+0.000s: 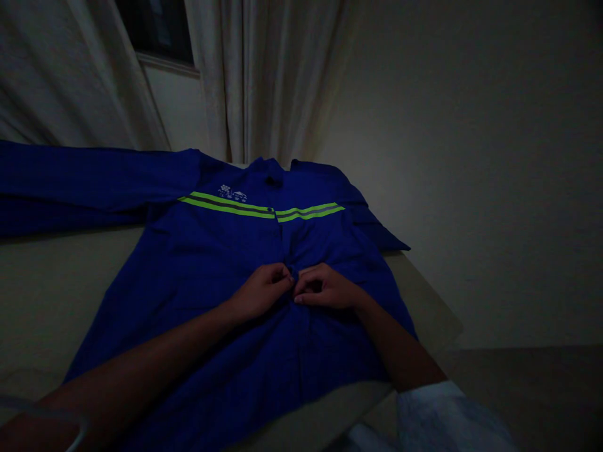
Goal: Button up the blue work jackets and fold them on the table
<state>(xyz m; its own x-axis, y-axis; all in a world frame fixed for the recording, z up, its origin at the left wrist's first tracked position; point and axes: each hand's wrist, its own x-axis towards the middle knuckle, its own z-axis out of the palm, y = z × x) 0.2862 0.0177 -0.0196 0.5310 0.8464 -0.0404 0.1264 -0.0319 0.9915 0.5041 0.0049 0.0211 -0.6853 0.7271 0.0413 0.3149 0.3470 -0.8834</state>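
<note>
A blue work jacket (226, 251) lies spread front side up, with a yellow-green reflective stripe across its chest and a pale printed logo above the stripe. Its front edges meet down the middle, and a dark button shows on the stripe. My left hand (264, 289) pinches the jacket's front edge below the chest. Close beside it, my right hand (327, 287) has thumb and fingers curled together on the other side of the same opening. Whatever small part lies between the fingertips is hidden.
The jacket rests on a pale covered surface (28, 282), whose right corner (443, 320) ends near the wall (471, 176). Long curtains (273, 75) hang behind, beside a dark window (157, 28). One sleeve (85, 179) stretches left. The room is dim.
</note>
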